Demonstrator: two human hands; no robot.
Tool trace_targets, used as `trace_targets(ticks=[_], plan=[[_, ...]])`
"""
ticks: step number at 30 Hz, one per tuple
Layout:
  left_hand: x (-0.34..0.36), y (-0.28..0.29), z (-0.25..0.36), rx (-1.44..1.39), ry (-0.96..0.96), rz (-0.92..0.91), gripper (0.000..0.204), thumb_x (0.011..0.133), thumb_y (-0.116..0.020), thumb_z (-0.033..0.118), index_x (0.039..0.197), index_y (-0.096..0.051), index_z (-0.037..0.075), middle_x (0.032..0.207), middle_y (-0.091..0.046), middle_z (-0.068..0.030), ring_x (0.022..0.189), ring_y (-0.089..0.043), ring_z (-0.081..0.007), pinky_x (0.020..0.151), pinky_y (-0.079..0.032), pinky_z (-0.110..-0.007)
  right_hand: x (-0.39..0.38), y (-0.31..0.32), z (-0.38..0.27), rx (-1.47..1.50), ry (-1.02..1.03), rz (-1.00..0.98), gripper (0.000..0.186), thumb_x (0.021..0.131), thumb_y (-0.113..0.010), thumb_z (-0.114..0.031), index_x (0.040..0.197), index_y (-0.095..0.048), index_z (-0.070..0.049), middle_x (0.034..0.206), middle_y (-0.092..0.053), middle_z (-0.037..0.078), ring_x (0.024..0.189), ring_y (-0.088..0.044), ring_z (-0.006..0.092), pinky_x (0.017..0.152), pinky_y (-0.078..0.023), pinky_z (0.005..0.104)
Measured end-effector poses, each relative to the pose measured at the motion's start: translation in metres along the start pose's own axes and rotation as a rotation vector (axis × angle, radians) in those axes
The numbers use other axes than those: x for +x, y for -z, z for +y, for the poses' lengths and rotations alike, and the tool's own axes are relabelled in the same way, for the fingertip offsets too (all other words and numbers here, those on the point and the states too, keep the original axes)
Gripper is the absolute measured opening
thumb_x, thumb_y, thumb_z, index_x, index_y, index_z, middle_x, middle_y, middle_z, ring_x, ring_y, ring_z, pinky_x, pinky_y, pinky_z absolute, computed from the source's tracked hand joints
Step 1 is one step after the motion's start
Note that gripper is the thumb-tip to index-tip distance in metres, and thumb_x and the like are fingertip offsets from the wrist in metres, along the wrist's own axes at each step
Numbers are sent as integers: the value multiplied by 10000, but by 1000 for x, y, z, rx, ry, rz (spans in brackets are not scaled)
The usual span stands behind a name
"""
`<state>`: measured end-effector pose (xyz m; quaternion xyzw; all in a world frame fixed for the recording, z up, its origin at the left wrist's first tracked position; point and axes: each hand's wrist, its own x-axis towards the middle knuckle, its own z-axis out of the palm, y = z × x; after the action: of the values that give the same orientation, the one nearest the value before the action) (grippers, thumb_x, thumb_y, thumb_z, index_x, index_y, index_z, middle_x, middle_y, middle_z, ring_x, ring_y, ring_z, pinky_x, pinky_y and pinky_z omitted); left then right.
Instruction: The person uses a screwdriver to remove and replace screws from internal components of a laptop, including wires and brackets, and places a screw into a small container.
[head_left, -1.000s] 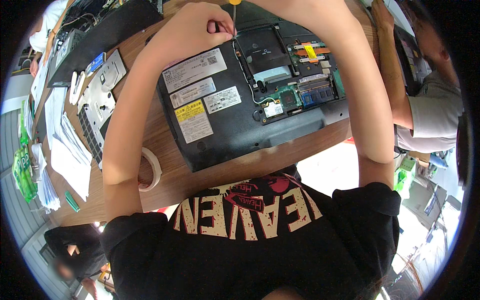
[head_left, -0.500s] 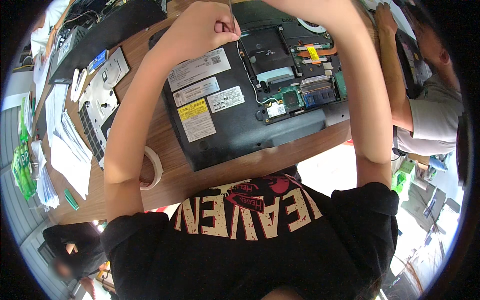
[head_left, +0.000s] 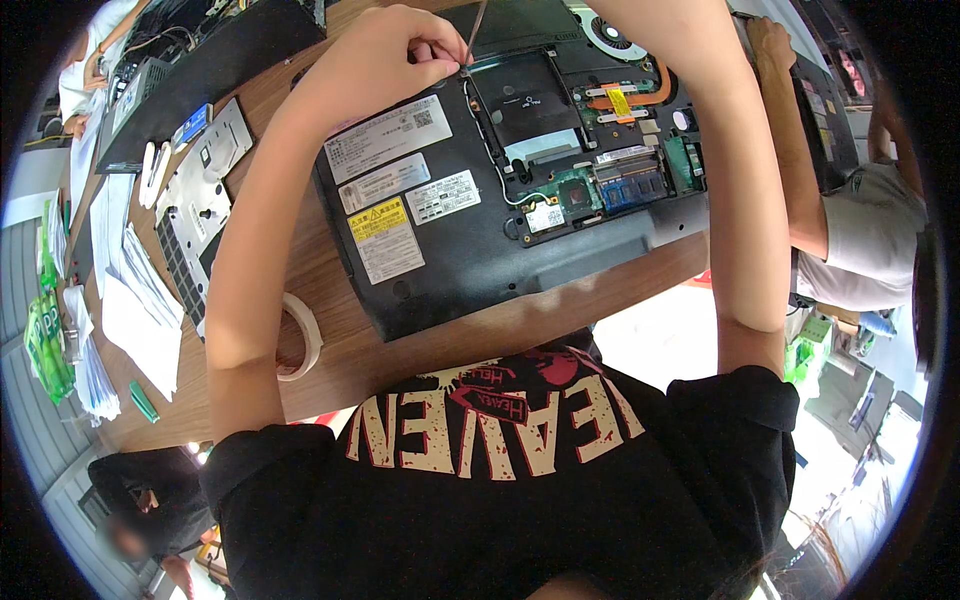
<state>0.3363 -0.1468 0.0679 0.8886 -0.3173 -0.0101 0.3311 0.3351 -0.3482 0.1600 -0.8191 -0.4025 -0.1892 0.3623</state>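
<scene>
A black laptop [head_left: 460,270] lies underside up on the wooden table, its bottom cover off. At the upper left edge of its open bay, my left hand [head_left: 400,60] is closed, thumb and fingers pinched at the lower end of a thin metal screwdriver shaft [head_left: 478,28]. The shaft rises past the upper picture edge, so its handle is hidden. My right forearm [head_left: 740,180] reaches over the laptop's right side; the right hand lies beyond the upper edge. A fan [head_left: 612,35], a copper heat pipe [head_left: 640,97], blue memory module [head_left: 632,190] and white cable [head_left: 500,180] are exposed.
Left of the laptop are a removed cover panel [head_left: 200,190], a tape roll [head_left: 315,338], papers [head_left: 145,310] and a blue box [head_left: 195,125]. An opened black case [head_left: 230,65] stands at the back left. A co-worker's arm [head_left: 785,130] is close by on the right.
The laptop appears slightly farther left, and more of the fan shows. My left hand and the shaft's lower end have shifted a little left and up, still pinched together.
</scene>
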Motion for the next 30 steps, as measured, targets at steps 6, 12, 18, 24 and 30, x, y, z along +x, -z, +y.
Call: trace_targets(ticks=[6,12,18,24,30], plan=[[4,0,0,-22,16,-26,100,807,-675,100,847,-671,9,682,-589,-4,621,-510,-55,568,-432,-217,-1,-9,2,-47,123,43,343,823,-704,-248,684,-511,-1,556,-514,58,492,-499,107,476,-395,241],[3,0,3,23,-49,-5,114,806,-680,104,849,-667,-1,679,-574,-13,636,-518,-78,584,-442,-233,-4,-25,10,243,13,55,347,852,-672,-257,681,-504,-6,556,-516,67,486,-496,119,483,-397,250],[2,2,4,2,55,-71,112,813,-671,102,869,-672,5,689,-547,-15,629,-498,-92,596,-447,-243,-6,-20,-4,165,15,24,379,829,-702,-259,653,-490,2,530,-498,67,467,-465,127,466,-384,257],[1,-1,5,6,14,-19,131,804,-671,105,894,-682,10,675,-548,-18,639,-505,-84,600,-451,-238,-1,-20,-8,22,-17,79,476,774,-752,-302,609,-442,18,512,-433,119,437,-365,183,436,-340,305],[3,0,6,-12,-2,-61,128,802,-675,119,868,-683,10,691,-593,-22,635,-524,-79,590,-452,-229,-3,-29,-9,-65,52,201,474,765,-751,-313,611,-460,27,508,-430,148,435,-349,232,438,-343,331]])
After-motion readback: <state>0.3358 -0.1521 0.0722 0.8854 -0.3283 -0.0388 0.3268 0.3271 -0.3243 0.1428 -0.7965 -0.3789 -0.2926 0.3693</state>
